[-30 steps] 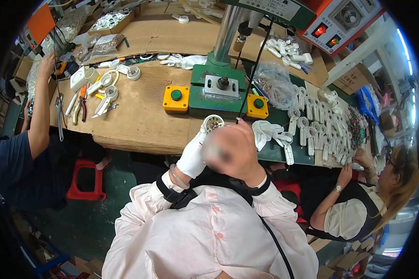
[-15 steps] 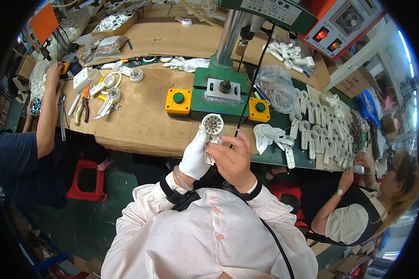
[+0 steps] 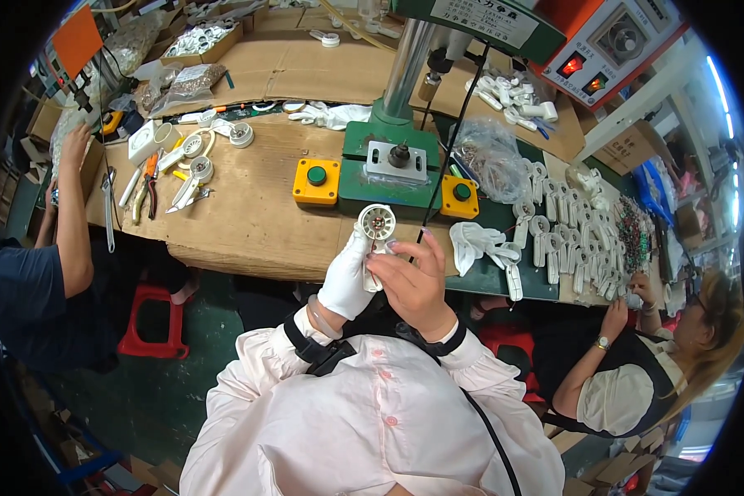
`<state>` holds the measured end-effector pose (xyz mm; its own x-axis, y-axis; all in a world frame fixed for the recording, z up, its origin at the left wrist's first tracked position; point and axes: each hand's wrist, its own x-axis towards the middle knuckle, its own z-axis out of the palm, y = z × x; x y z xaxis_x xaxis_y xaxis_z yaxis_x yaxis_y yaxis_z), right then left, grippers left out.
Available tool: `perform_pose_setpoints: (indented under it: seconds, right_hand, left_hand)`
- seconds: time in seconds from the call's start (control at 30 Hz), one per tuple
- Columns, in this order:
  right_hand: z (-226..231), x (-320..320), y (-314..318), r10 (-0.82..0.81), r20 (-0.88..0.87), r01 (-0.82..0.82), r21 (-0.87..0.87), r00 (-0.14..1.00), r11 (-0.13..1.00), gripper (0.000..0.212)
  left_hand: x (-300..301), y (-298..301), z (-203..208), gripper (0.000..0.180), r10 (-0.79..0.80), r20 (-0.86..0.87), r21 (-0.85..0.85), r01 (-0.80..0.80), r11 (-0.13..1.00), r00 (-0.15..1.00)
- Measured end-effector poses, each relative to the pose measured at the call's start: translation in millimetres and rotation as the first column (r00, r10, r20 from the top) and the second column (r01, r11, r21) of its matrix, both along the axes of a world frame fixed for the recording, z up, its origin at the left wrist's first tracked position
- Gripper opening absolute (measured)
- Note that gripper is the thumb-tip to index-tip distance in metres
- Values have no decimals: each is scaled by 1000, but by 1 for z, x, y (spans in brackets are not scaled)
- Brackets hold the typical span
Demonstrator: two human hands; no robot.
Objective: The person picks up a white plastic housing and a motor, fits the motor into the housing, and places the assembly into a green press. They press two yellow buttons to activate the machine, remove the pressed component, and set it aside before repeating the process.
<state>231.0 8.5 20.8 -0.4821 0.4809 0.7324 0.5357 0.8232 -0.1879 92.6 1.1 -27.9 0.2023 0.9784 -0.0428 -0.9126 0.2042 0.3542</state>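
A white handheld fan housing (image 3: 378, 221) is held up in front of me, its round slotted head uppermost and its handle pointing down toward me. Reddish wire or copper shows at the centre of the head. My left hand (image 3: 345, 277), in a white glove, is closed around the handle from the left. My bare right hand (image 3: 416, 285) presses its fingers on the handle from the right; what lies under the fingertips is hidden. Just beyond stands a green press (image 3: 386, 192) with a metal fixture (image 3: 398, 159) on its base.
Yellow button boxes (image 3: 316, 183) flank the press. Fan parts, pliers (image 3: 150, 190) and a knife lie left. At right are a white glove (image 3: 474, 245), a plastic bag (image 3: 489, 157) and rows of fan housings (image 3: 583, 231). A black cable (image 3: 457, 124) hangs beside the press. Co-workers sit on both sides.
My hands and the fan housing stay almost in place. The co-worker at left has shifted an arm slightly leftward and toward the table's near side.
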Motion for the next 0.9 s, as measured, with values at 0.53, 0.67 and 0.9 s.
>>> perform_pose_setpoints:
  seconds: [0.53, 0.67, 0.9]
  right_hand:
    - [66, 25, 61, 237, 133, -204, -221, 962, 954, 25]
    - [76, 22, 65, 264, 299, -216, -185, 917, 959, 23]
    - [70, 18, 72, 265, 466, -248, -100, 844, 964, 18]
  left_hand:
    - [1, -2, 19, 39, -54, -235, 90, 77, 993, 970]
    - [-4, -2, 9, 39, -102, -217, 106, 127, 986, 971]
    - [-3, -1, 2, 39, -110, -230, 16, 117, 993, 967]
